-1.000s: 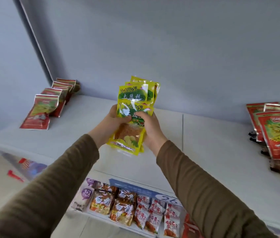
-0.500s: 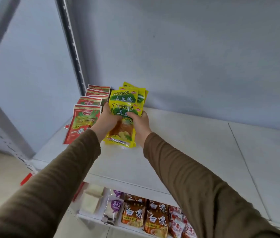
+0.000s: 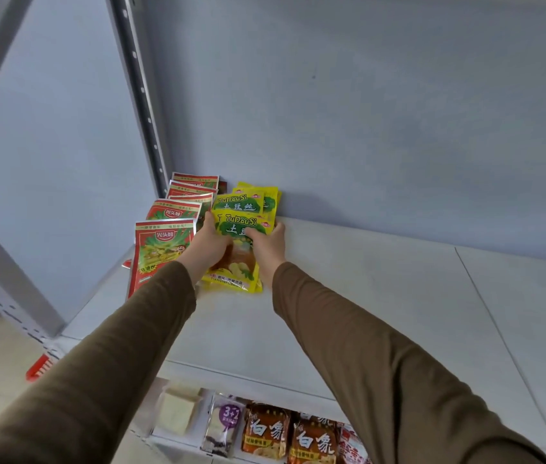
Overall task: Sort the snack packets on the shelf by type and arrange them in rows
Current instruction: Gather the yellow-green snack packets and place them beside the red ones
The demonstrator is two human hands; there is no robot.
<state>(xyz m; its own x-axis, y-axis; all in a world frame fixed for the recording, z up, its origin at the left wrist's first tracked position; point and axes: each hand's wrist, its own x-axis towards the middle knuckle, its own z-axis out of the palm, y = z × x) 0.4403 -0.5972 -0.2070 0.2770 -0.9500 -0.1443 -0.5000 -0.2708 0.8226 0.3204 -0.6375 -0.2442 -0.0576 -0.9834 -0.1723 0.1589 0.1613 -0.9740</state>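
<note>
A stack of yellow snack packets (image 3: 239,209) with green labels rests its lower edge on the white shelf (image 3: 382,296) near the back left corner. My left hand (image 3: 206,249) grips the stack's left side and my right hand (image 3: 270,247) grips its right side. Directly to the left stands a row of red snack packets (image 3: 163,249), overlapping front to back along the shelf's left end. The yellow stack almost touches that red row.
The shelf's grey back wall (image 3: 365,112) and a slotted upright post (image 3: 138,95) close off the corner. A lower shelf holds orange noodle packets (image 3: 266,430), a purple-labelled packet (image 3: 226,426) and a pale box (image 3: 178,410). A red object (image 3: 39,368) lies on the floor at left.
Both hands carried the yellow stack left and back, from mid-shelf to beside the red row, and lowered it onto the shelf. My view swung left with it.
</note>
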